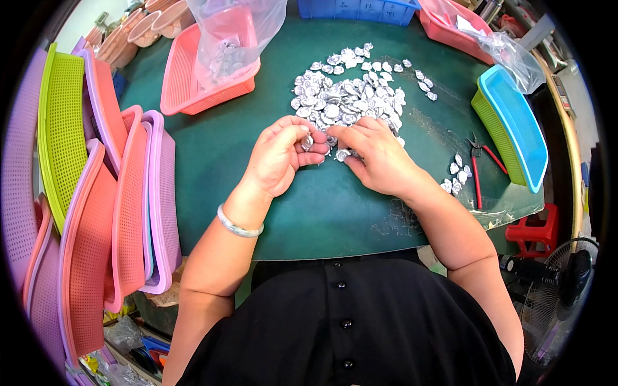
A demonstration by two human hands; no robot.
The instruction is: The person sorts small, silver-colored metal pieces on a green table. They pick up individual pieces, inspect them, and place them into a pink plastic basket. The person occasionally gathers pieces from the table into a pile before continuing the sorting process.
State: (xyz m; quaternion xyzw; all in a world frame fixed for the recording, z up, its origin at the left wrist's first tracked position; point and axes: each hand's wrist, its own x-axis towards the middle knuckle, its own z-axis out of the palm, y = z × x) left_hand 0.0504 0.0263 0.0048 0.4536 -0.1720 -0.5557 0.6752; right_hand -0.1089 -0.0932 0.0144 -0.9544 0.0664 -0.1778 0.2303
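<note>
A heap of small, silvery, rounded metal pieces [347, 100] lies on the green tabletop [257, 231] in front of me. My left hand [277, 157], palm partly turned up, pinches one silver piece [308, 143] between thumb and fingers. Close beside it, my right hand [380, 154] bends over the near edge of the heap. Its thumb and forefinger close around another silver piece [342, 154] low by the table; the other fingers are partly hidden. The heap's near side is covered by both hands.
Red-handled pliers [477, 174] lie at right beside several loose silver pieces [457, 172]. A blue-and-green basket [508, 122] stands at the right edge. Far left, a pink basket [206, 96] holds a plastic bag of pieces. Stacked colored baskets [122, 212] crowd the left; a fan [560, 289] stands lower right.
</note>
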